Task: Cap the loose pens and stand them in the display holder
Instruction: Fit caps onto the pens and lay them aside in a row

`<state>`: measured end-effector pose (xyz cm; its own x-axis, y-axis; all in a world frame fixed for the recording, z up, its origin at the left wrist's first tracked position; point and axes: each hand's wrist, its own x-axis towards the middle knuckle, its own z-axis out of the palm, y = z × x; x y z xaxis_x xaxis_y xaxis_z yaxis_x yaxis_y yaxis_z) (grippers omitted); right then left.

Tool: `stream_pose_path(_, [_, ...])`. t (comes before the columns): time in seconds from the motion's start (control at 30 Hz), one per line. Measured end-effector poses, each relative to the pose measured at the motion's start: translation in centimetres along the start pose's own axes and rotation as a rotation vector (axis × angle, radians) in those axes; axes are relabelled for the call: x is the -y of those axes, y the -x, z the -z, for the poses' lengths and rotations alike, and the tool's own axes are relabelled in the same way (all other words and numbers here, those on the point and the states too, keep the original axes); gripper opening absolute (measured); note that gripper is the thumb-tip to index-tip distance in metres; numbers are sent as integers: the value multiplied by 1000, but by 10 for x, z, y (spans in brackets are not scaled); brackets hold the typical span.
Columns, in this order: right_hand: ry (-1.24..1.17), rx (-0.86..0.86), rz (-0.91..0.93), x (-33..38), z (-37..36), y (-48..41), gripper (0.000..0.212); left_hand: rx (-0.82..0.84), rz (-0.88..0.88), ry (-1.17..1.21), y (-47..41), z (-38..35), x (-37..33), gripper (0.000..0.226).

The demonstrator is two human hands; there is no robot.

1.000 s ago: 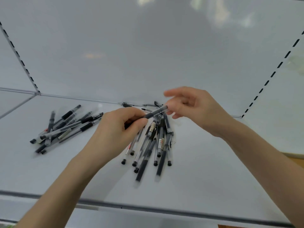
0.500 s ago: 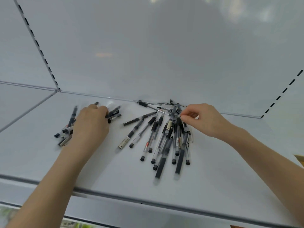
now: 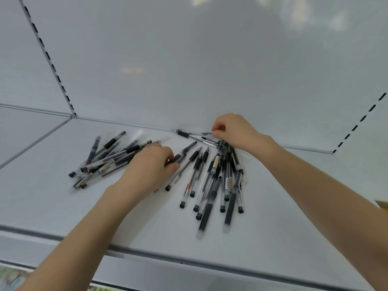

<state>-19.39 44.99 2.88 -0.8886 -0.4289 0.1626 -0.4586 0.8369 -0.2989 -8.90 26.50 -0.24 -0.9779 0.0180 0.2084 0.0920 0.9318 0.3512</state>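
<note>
Two heaps of black-and-clear pens lie on a white shelf point(image 3: 63, 206). The left heap point(image 3: 105, 158) sits beside my left hand point(image 3: 151, 164), whose fingers curl over a single pen point(image 3: 184, 152) lying between the heaps. The right heap point(image 3: 216, 181) fans out toward the shelf's front. My right hand point(image 3: 233, 131) is at the back of the shelf above that heap, and its fingertips pinch a small thin cap point(image 3: 206, 133) next to a pen point(image 3: 184, 134) lying along the back wall. No display holder is in view.
The white back panel point(image 3: 189, 70) rises right behind the pens. Slotted uprights stand at the left point(image 3: 48, 57) and right point(image 3: 361, 120). A grey lip point(image 3: 189, 261) runs along the shelf's front edge.
My left hand left the left heap and moved right onto the single pen. My right hand moved back toward the wall and pinched the cap. The view has shifted slightly.
</note>
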Motion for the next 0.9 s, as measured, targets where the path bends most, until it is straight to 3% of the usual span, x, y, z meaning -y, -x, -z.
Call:
stream_pose_path(0.2, [169, 141, -30, 3, -9, -16, 22, 44, 45, 83, 1, 3, -3, 31])
stream_pose_path(0.4, [103, 189, -67, -1, -8, -15, 24, 61, 63, 110, 2, 1, -3, 27])
stream_pose_path(0.53, [-75, 6, -34, -1, 4, -3, 28, -28, 50, 165, 3, 3, -2, 20])
stream_pose_path(0.67, [-497, -52, -47, 2, 25, 24, 19, -183, 14, 313, 7, 17, -4, 7])
stream_pose_path(0.9, [-719, -62, 120, 2, 48, 68, 16, -284, -46, 502, 24, 31, -17, 26])
